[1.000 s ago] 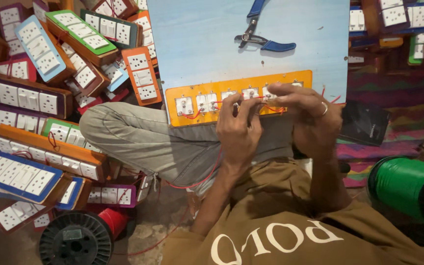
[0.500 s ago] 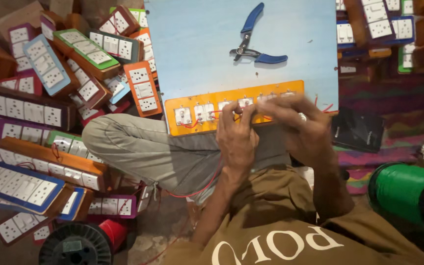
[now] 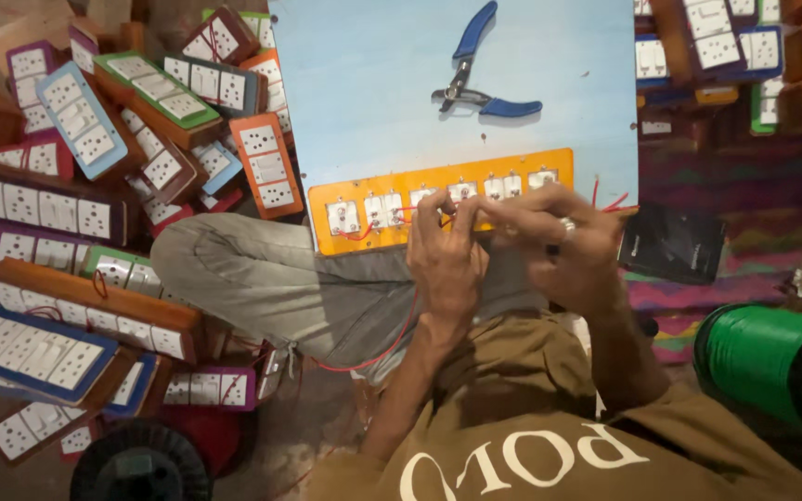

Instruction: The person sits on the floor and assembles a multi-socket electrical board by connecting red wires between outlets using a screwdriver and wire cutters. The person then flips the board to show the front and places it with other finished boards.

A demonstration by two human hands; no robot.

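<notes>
Orange switch panel (image 3: pixel 392 199) is laid back-side up on the pale blue board (image 3: pixel 373 93), at 12 o'clock from the hands, resting across the lap. A row of white switch/socket modules is seen in it, w/ red wire (image 3: pixel 399 327) looped between terminals.

Left hand (image 3: pixel 445 255): fingers closed in a pinch on the red wire at the panel's lower edge, approx mid-row. Right hand (image 3: pixel 559 246): fingers curled over the same spot, ring visible; whether anything is gripped can't be told, fingertips are hidden behind the left hand.

Blue-handled pliers (image 3: pixel 477 79) are lying on the board at 12 o'clock, well apart from both hands, untouched.

Risks, as judged:
- Panel is unclamped and overhangs the board edge; it could be tipped or slid off the knee by downward finger pressure.
- Red wire runs down past the left wrist to 6 o'clock; it could be snagged by the forearm and pulled out of a terminal.
- Work is done bare-fingered w/ pliers out of reach; a strand could be left loose or bridged to the adjacent module.

Piled finished panels (image 3: pixel 95 213) sit at 9 o'clock, green wire spool (image 3: pixel 754 357) at 4 o'clock, black case (image 3: pixel 670 243) at 3 o'clock.
</notes>
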